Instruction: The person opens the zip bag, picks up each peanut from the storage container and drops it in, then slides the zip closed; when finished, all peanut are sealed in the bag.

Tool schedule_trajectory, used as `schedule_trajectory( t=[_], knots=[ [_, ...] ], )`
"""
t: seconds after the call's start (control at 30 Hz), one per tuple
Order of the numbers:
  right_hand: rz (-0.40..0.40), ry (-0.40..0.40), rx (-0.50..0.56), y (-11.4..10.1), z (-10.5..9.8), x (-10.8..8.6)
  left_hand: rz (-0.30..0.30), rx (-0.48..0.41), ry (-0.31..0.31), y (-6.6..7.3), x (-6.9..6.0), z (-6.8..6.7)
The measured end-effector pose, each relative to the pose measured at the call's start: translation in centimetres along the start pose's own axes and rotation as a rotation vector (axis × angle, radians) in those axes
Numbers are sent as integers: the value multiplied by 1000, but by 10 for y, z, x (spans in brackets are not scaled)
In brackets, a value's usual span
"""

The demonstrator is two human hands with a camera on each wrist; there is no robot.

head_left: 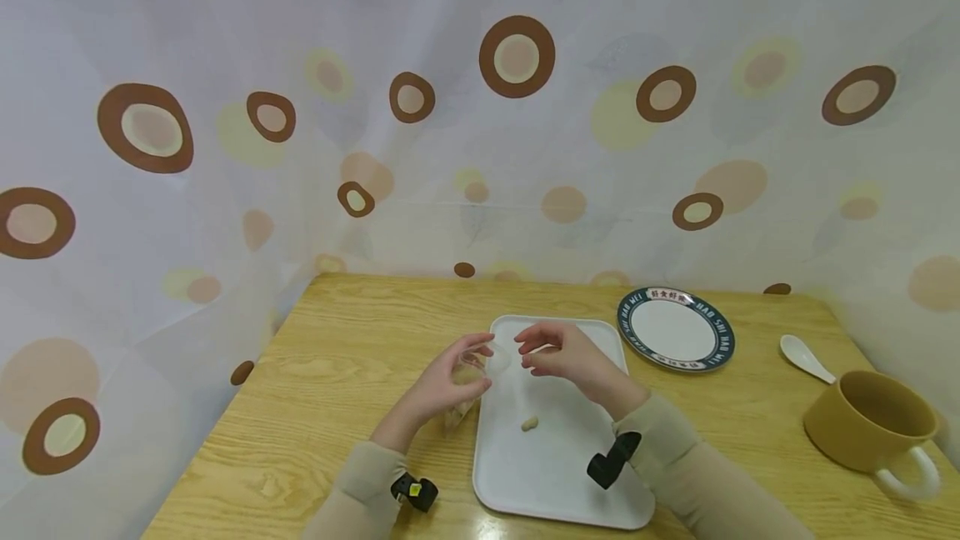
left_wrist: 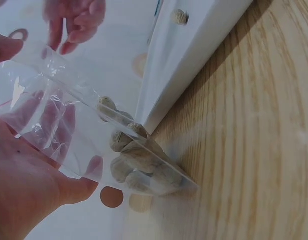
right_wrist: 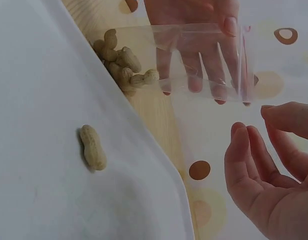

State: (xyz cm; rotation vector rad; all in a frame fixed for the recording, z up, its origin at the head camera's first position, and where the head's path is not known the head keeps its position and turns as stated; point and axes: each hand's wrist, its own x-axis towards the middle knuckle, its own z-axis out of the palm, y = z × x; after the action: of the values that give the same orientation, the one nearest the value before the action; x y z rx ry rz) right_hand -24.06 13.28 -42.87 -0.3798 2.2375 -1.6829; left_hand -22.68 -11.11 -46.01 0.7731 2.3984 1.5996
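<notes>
My left hand (head_left: 441,380) holds a clear zip bag (left_wrist: 81,130) beside the tray's left edge, the thumb on one side and the fingers spread behind the plastic. Several unshelled peanuts (right_wrist: 125,62) are bunched at the bag's bottom, low beside the tray. One loose peanut (head_left: 529,423) lies on the white tray (head_left: 555,482). Over the tray, to the right of the bag's mouth, hovers my right hand (head_left: 573,361). Its fingers are loosely bent, with a gap to the thumb and nothing visible between them in the right wrist view (right_wrist: 274,170).
Behind the tray to the right lies a plate (head_left: 675,329) with a dark patterned rim. Farther right are a white spoon (head_left: 804,355) and a mustard-coloured mug (head_left: 851,432) with a white handle. A spotted curtain (head_left: 450,148) encloses the wooden table (head_left: 337,357).
</notes>
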Motion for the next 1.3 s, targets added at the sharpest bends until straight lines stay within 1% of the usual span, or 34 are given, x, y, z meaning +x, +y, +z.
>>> schedule_trajectory(
  t=[0.33,0.53,0.67,0.77,0.93,1.03,1.3],
  knots=[
    [58,-12,-114,21,8,-4,5,-7,0,1,0,1],
    [46,-34,-167,33,12,-8,6,-11,-4,0,1,2],
    [50,-36,-188,39,13,-8,-7,-3,8,0,0,2],
    [47,-40,-200,42,13,-9,-14,-8,9,0,-1,1],
    [46,-44,-218,45,12,-10,5,-20,0,-1,-2,0],
    [48,-41,-239,46,12,-11,7,-22,-2,0,-1,-1],
    [29,-66,-341,48,15,-11,7,-23,1,-2,0,0]
  ],
)
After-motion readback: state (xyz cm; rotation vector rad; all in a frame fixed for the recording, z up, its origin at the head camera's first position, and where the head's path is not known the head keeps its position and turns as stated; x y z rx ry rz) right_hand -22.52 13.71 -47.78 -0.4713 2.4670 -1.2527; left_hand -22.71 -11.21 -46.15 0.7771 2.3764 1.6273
